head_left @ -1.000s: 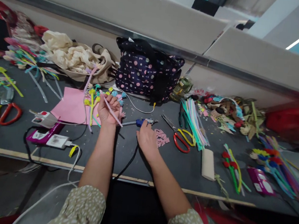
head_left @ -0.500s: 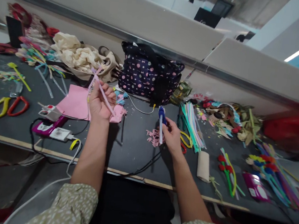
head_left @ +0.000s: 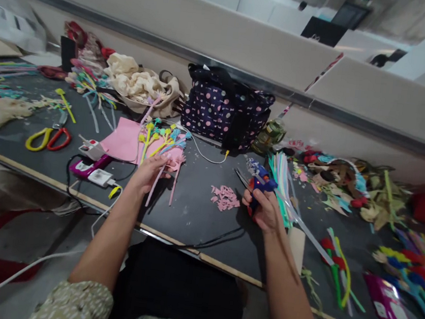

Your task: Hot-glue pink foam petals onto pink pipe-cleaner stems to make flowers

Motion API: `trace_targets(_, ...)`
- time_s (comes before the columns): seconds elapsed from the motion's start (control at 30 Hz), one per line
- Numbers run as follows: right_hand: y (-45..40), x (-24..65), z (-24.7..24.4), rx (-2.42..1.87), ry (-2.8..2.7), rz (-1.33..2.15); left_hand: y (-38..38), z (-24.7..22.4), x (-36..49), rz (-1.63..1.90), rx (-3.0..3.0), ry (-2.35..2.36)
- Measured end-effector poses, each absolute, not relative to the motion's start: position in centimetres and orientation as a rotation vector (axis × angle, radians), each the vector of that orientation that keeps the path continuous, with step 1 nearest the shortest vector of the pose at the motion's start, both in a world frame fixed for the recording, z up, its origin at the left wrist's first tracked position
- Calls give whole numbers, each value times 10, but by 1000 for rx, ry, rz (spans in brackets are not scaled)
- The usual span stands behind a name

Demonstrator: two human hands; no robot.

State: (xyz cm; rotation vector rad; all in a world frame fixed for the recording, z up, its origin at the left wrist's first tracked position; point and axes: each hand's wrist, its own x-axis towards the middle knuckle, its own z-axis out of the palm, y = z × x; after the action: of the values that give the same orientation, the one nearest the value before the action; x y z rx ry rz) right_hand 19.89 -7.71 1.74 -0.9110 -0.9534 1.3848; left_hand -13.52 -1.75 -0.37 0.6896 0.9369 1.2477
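My left hand [head_left: 151, 173] is closed on a pink pipe cleaner stem [head_left: 154, 190], just in front of a frilly pink piece [head_left: 176, 162]. Yellow and blue pipe cleaner flowers [head_left: 157, 138] lie on pink sheets [head_left: 120, 141] behind those fingers. In my right hand [head_left: 266, 206] is a blue hot glue gun [head_left: 262, 181], with a long clear glue stick [head_left: 304, 226] running out toward the right. Scissor blades [head_left: 241, 177] show beside the gun; whether this hand also touches the scissors is hidden. Pink scraps [head_left: 225, 198] lie between my hands.
A dark patterned bag [head_left: 222, 107] stands against the partition, beside a green bottle [head_left: 270, 137]. Yellow-and-red scissors [head_left: 52, 136] and a purple-and-white power strip [head_left: 90, 168] lie at left. Pipe cleaner bundles [head_left: 278, 174] are at right. A black cord [head_left: 211, 241] crosses the front edge.
My left hand has come down from a raised pink-lilac stem to the pink piece on the table; that stem now lies behind. My right hand has moved right and turned the glue gun leftward.
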Motion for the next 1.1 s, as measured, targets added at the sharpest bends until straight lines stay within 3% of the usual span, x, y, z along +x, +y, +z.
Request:
trace_targets(0.17, -75, 198, 1, -927, -919, 1466, -38, -11, -128, 1173, 839, 1131)
trace_targets(0.43, -71, 202, -16, -848, -696, 1480, -41, -17, -108, 1009, 1665, 1307)
trace_targets(0.83, -72, 200, -17, -828, -681, 1575, -38, -21, -112, 785, 2011, 1589)
trace_targets(1.1, -71, 199, -18, -847, -674, 1578, -47, -3, -132, 286, 2247, 1816)
